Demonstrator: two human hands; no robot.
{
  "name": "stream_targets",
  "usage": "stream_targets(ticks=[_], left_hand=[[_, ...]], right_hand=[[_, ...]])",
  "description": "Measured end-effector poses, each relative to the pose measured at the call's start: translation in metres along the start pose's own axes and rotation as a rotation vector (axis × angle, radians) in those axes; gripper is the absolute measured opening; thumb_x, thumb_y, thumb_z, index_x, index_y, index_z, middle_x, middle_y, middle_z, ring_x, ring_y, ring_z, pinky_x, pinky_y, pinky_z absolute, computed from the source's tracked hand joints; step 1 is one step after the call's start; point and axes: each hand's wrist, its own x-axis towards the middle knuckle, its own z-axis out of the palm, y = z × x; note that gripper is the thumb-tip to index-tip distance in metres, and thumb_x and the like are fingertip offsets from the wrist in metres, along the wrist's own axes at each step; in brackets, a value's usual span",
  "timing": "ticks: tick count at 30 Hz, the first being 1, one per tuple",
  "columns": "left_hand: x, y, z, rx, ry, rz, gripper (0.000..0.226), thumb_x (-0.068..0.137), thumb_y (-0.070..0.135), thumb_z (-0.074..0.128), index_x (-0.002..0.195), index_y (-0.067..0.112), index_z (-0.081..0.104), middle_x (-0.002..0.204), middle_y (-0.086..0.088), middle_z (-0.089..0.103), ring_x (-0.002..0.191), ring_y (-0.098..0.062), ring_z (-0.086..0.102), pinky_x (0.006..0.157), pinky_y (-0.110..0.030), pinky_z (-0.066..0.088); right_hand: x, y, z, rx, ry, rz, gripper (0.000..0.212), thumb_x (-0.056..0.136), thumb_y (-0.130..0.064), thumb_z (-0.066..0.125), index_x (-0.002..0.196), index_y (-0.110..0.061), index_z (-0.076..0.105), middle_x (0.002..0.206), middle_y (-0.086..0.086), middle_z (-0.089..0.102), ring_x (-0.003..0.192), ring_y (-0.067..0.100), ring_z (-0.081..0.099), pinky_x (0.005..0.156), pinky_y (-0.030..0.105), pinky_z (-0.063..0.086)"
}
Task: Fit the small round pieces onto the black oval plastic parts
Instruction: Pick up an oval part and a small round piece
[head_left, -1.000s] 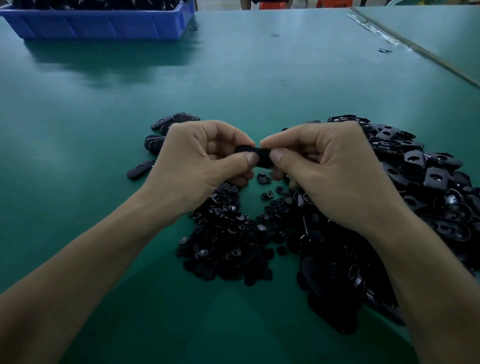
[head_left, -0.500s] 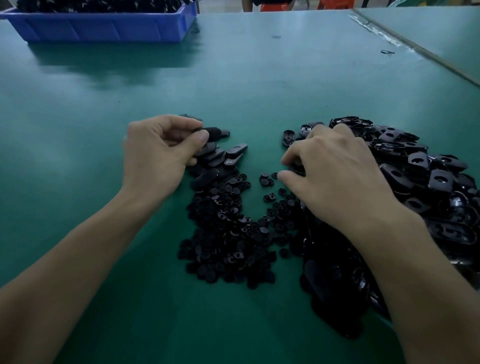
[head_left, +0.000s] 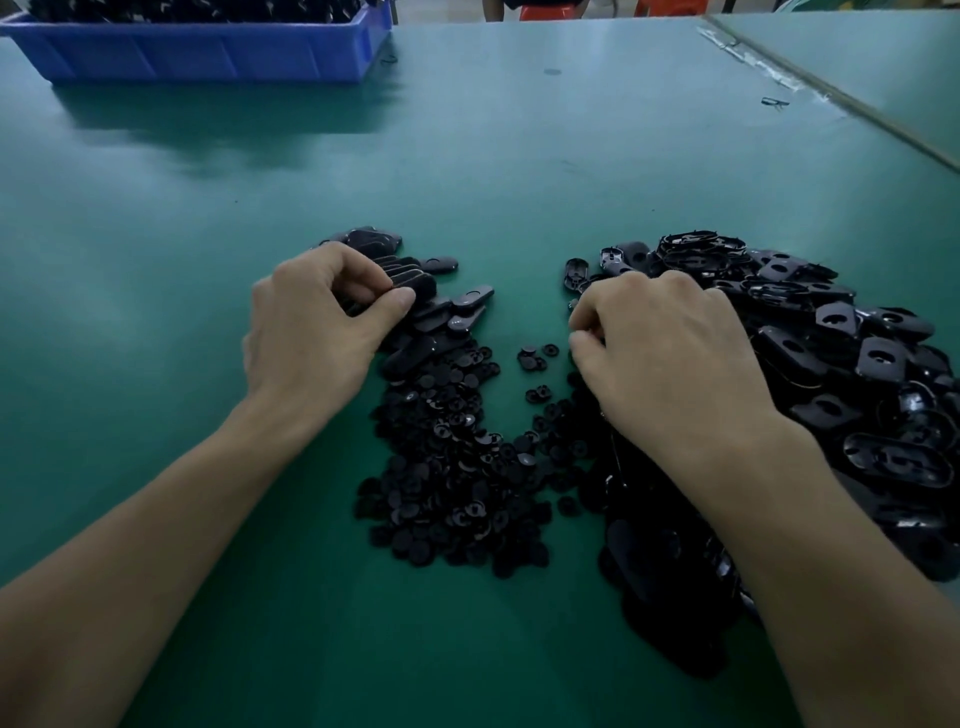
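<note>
A heap of small round black pieces (head_left: 457, 467) lies in the middle of the green table (head_left: 493, 171). To its right spreads a big heap of black oval plastic parts (head_left: 841, 364). A smaller stack of oval parts (head_left: 447, 306) sits at the upper left of the round pieces. My left hand (head_left: 311, 332) rests on that stack, thumb and fingers pinched on one black oval part (head_left: 415, 285). My right hand (head_left: 670, 353) lies palm down at the left edge of the big heap, fingers curled under; whether they hold anything is hidden.
A blue plastic bin (head_left: 208, 52) with dark parts stands at the far left of the table. A seam between table tops (head_left: 831, 93) runs diagonally at the far right, with a small black piece (head_left: 774, 102) beside it. Red stools show past the far edge.
My hands have parted from holding one oval part together. The left hand carried it to the stack at the left, and the right hand dropped to the edge of the big heap.
</note>
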Motion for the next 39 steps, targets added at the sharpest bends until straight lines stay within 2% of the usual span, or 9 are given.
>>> stream_targets(ticks=[6, 9, 12, 15, 18, 22, 27, 33, 39], left_hand=[[0.002, -0.002, 0.001, -0.011, 0.018, 0.012, 0.015, 0.078, 0.04, 0.075, 0.086, 0.036, 0.062, 0.066, 0.013, 0.057, 0.059, -0.006, 0.049, 0.068, -0.042, 0.053], [0.001, 0.003, 0.003, -0.084, 0.005, 0.042, 0.011, 0.081, 0.034, 0.074, 0.08, 0.035, 0.063, 0.06, 0.015, 0.057, 0.053, -0.001, 0.048, 0.06, -0.028, 0.047], [-0.004, 0.018, 0.004, -0.236, -0.067, 0.09, 0.01, 0.081, 0.029, 0.075, 0.077, 0.031, 0.067, 0.058, 0.019, 0.059, 0.051, 0.0, 0.049, 0.055, -0.013, 0.04], [-0.012, 0.035, 0.004, -0.408, -0.197, 0.1, 0.006, 0.081, 0.035, 0.073, 0.081, 0.03, 0.071, 0.068, 0.012, 0.069, 0.059, -0.005, 0.06, 0.055, -0.019, 0.05], [-0.019, 0.047, 0.001, -0.56, -0.376, 0.064, 0.014, 0.08, 0.039, 0.075, 0.087, 0.027, 0.074, 0.076, 0.004, 0.073, 0.066, -0.012, 0.07, 0.053, -0.023, 0.055], [-0.024, 0.053, -0.001, -0.661, -0.465, 0.025, 0.016, 0.076, 0.031, 0.078, 0.086, 0.02, 0.073, 0.075, -0.004, 0.075, 0.066, -0.016, 0.072, 0.057, -0.026, 0.058], [-0.027, 0.057, -0.001, -0.743, -0.476, -0.011, 0.022, 0.07, 0.019, 0.077, 0.091, 0.013, 0.073, 0.075, -0.005, 0.075, 0.065, -0.014, 0.072, 0.061, -0.022, 0.057], [-0.027, 0.058, 0.0, -0.754, -0.452, 0.004, 0.018, 0.081, 0.001, 0.076, 0.092, 0.015, 0.072, 0.073, 0.001, 0.073, 0.069, -0.013, 0.071, 0.063, -0.022, 0.057], [-0.029, 0.057, -0.002, -0.624, -0.515, 0.057, 0.025, 0.077, 0.034, 0.08, 0.099, 0.026, 0.072, 0.068, -0.002, 0.073, 0.06, -0.011, 0.068, 0.06, -0.024, 0.055]], right_hand=[[-0.001, -0.002, -0.001, 0.191, 0.179, 0.007, 0.021, 0.096, -0.01, 0.054, 0.11, -0.017, 0.068, 0.092, 0.008, 0.07, 0.088, 0.033, 0.062, 0.081, 0.041, 0.05], [0.0, -0.001, 0.001, 0.317, 0.245, 0.002, 0.025, 0.096, -0.013, 0.055, 0.117, -0.018, 0.068, 0.088, 0.005, 0.072, 0.085, 0.028, 0.066, 0.078, 0.033, 0.051], [0.002, 0.0, 0.003, 0.483, 0.275, -0.026, 0.024, 0.092, -0.012, 0.061, 0.113, -0.018, 0.072, 0.087, -0.001, 0.071, 0.079, 0.016, 0.066, 0.081, 0.035, 0.056], [0.001, 0.002, 0.003, 0.749, 0.222, -0.02, 0.02, 0.087, -0.011, 0.068, 0.101, -0.023, 0.075, 0.077, -0.013, 0.069, 0.071, 0.005, 0.068, 0.073, 0.023, 0.057], [-0.001, 0.002, 0.001, 1.07, 0.082, -0.019, 0.016, 0.086, -0.008, 0.072, 0.093, -0.023, 0.073, 0.073, -0.003, 0.073, 0.072, 0.011, 0.073, 0.071, 0.031, 0.061], [-0.002, 0.0, 0.0, 1.336, -0.008, 0.007, 0.013, 0.088, -0.001, 0.072, 0.089, -0.013, 0.068, 0.076, 0.005, 0.076, 0.07, 0.017, 0.075, 0.064, 0.025, 0.059], [-0.002, 0.001, 0.002, 1.429, -0.012, 0.089, 0.013, 0.089, 0.001, 0.07, 0.087, -0.01, 0.066, 0.074, 0.008, 0.075, 0.068, 0.019, 0.075, 0.06, 0.022, 0.056], [-0.003, 0.003, 0.005, 1.421, -0.004, 0.111, 0.01, 0.09, -0.003, 0.072, 0.085, -0.009, 0.066, 0.072, 0.01, 0.075, 0.066, 0.023, 0.075, 0.057, 0.024, 0.056], [-0.002, 0.002, 0.005, 1.313, 0.053, -0.043, 0.018, 0.089, -0.004, 0.072, 0.089, -0.021, 0.077, 0.081, 0.0, 0.077, 0.068, 0.012, 0.073, 0.06, 0.02, 0.055]])
